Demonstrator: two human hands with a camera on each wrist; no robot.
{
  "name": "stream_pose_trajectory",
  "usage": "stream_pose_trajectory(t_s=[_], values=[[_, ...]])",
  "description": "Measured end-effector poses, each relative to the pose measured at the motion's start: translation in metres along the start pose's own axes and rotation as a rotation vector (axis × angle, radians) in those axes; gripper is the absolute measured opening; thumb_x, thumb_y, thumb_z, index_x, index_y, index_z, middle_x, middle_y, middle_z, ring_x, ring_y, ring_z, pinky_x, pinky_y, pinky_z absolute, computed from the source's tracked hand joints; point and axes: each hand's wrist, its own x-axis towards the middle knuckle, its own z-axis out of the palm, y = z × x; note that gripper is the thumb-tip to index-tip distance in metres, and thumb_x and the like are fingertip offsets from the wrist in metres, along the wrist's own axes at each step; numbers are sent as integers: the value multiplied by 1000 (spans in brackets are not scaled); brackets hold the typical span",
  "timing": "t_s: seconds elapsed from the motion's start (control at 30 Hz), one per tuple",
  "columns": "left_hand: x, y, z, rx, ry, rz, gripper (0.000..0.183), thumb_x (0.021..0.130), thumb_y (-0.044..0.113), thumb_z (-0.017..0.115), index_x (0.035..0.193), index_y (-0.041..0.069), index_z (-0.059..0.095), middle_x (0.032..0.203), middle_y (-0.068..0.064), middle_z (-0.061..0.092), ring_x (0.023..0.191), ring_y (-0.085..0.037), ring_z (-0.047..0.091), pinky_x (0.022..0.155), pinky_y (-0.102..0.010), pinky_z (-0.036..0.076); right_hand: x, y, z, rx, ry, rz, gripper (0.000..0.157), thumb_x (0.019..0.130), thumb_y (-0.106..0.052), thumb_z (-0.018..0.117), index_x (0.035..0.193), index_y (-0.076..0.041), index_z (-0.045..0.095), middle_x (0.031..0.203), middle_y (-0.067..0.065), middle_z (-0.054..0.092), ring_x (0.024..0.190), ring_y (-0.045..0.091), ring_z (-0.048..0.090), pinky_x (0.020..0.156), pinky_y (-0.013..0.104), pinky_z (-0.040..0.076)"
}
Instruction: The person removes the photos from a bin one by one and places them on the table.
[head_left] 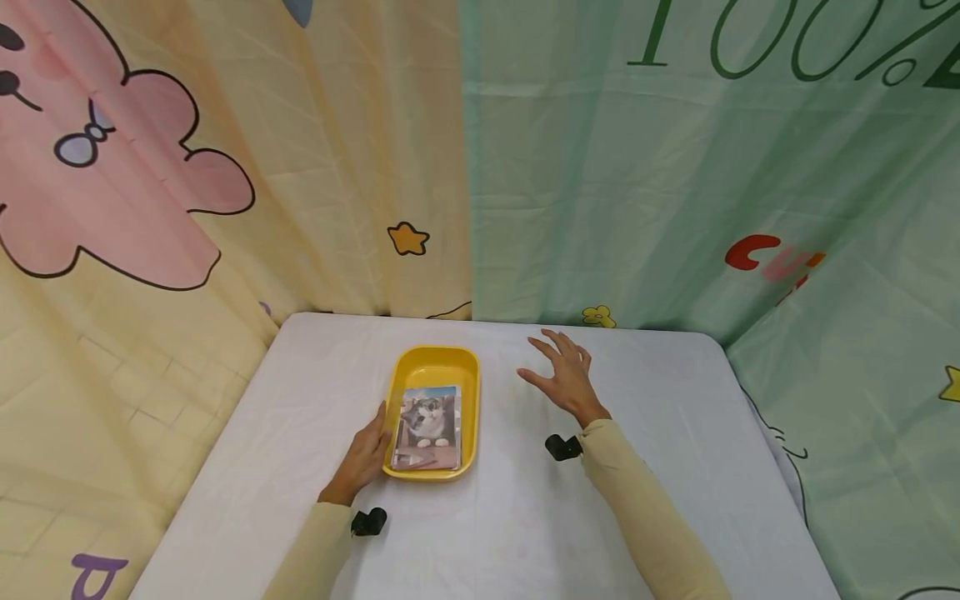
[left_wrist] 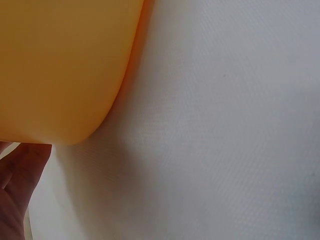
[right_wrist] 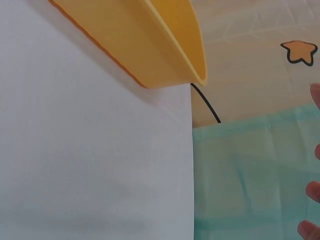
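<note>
My left hand (head_left: 363, 454) holds the left side of a yellow plastic tray (head_left: 468, 367), its thumb at the rim. In the left wrist view, fingers (left_wrist: 27, 172) meet the tray's outer wall (left_wrist: 65, 75). Inside the tray lies a stack of photo cards (head_left: 427, 427); the top one shows a grey and white cat. To the right of the tray, my right hand (head_left: 566, 379) is raised over the table with its fingers spread, holding nothing. Only its fingertips (right_wrist: 313, 191) enter the right wrist view, apart from the tray.
A white cloth covers the table (head_left: 645, 500), whose far edge meets a hanging curtain (head_left: 600, 208) printed with cartoon figures and letters. Black wrist cameras (head_left: 562, 447) sit at both cuffs.
</note>
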Motion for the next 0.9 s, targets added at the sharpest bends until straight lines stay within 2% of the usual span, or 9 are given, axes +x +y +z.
stream_pose_trajectory(t_s=[0.37, 0.5, 0.7, 0.9], values=[[-1, 1, 0, -7, 11, 11, 55, 102, 6, 42, 145, -16, 17, 148, -35, 25, 136, -50, 27, 110, -59, 23, -1, -2, 1, 11, 5, -5, 66, 86, -46, 68, 140, -13, 52, 151, 13, 37, 140, 36, 26, 109, 59, 13], [-1, 1, -1, -11, -6, -21, 59, 103, 12, 43, 147, -15, 15, 151, -33, 21, 138, -48, 24, 112, -57, 20, 0, -5, 4, 20, -10, 2, 66, 86, -45, 69, 140, -12, 51, 149, 14, 38, 138, 34, 30, 109, 59, 14], [0, 4, -5, -12, -62, -118, 81, 99, 36, 52, 152, -3, 5, 158, -25, 11, 144, -42, 14, 115, -56, 13, 4, -12, 16, 62, -40, 27, 65, 87, -42, 70, 141, -10, 50, 148, 15, 40, 136, 35, 34, 110, 57, 16], [1, 10, -6, 69, -145, -120, 108, 86, 53, 62, 153, 3, -6, 161, -16, -5, 146, -38, 6, 114, -57, 15, 7, -26, 35, 106, -89, 36, 61, 88, -39, 70, 138, -10, 52, 145, 13, 45, 133, 32, 39, 110, 54, 22]])
